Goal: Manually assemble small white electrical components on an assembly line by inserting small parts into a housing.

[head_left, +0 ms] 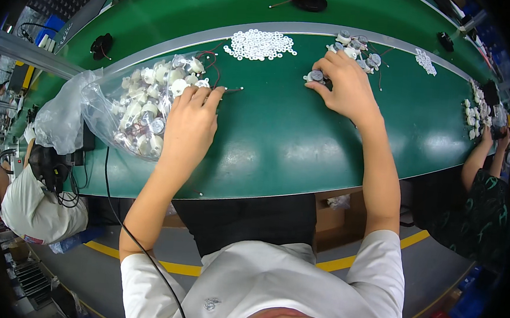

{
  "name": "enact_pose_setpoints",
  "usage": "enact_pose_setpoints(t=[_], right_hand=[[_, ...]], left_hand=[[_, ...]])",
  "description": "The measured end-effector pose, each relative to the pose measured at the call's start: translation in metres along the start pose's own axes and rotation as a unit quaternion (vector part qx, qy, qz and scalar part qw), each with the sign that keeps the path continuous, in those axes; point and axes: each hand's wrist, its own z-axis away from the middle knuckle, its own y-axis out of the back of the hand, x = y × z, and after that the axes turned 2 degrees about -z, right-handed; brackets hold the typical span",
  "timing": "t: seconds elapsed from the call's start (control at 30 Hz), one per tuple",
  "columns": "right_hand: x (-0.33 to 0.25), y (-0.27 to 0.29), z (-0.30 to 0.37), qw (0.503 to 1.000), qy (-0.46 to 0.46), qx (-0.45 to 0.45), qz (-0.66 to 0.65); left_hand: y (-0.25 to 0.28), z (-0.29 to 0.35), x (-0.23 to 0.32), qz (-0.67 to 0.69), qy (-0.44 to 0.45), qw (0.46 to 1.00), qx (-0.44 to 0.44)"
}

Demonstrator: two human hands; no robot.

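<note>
My left hand (pixel 191 122) reaches over the right side of a clear plastic bag (pixel 102 104) full of small white-and-grey motors (pixel 146 101) with thin wires. Its fingers are stretched out and slightly apart, the tips touching white motor parts at the bag's mouth; its thumb is hidden. A dark red wire runs out beside these fingertips. Farther right, my right hand (pixel 350 86) has thumb and forefinger around one small motor (pixel 316 76) just above or on the green table. Behind that hand lies a loose group of similar motors (pixel 360 45) with wires.
A heap of small white rings (pixel 260 45) lies near the metal rail (pixel 299 28); a smaller patch of white pieces (pixel 425 61) is at the right. A black cable (pixel 107 178) hangs in front at left. Other people sit at both sides, one by white parts (pixel 476 112).
</note>
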Motion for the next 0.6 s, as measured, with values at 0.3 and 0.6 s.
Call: enact_pose_setpoints(t=[0.3, 0.6], right_hand=[[0.01, 0.01, 0.003, 0.997, 0.057, 0.045, 0.028], [-0.06, -0.032, 0.004, 0.945, 0.058, 0.061, -0.315]], left_hand=[[0.002, -0.01, -0.008, 0.018, -0.008, 0.999, -0.047], [-0.007, -0.03, 0.025, 0.219, -0.004, 0.969, 0.113]])
